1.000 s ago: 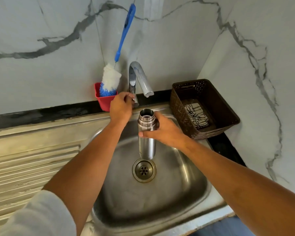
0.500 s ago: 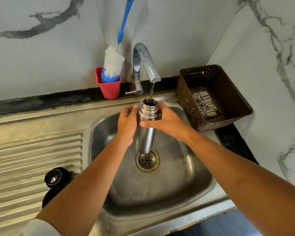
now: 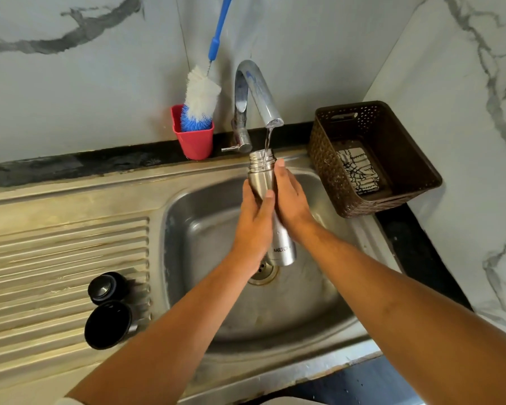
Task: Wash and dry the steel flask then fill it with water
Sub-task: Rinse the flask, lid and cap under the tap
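The steel flask is held over the sink basin, tilted, its open threaded mouth under the tap spout. A thin stream of water runs into the mouth. My left hand wraps the flask's middle from the left. My right hand grips it from the right. The flask's bottom end shows below the hands, above the drain. Two black caps, a lid and a cup, lie on the ribbed drainboard.
A red cup holding a blue-handled bottle brush stands left of the tap. A brown plastic basket with a patterned cloth sits on the right counter. Marble walls close in behind and to the right.
My left hand left the tap handle and took hold of the flask. Water started running from the spout into the flask. The flask moved up under the spout and tilted.
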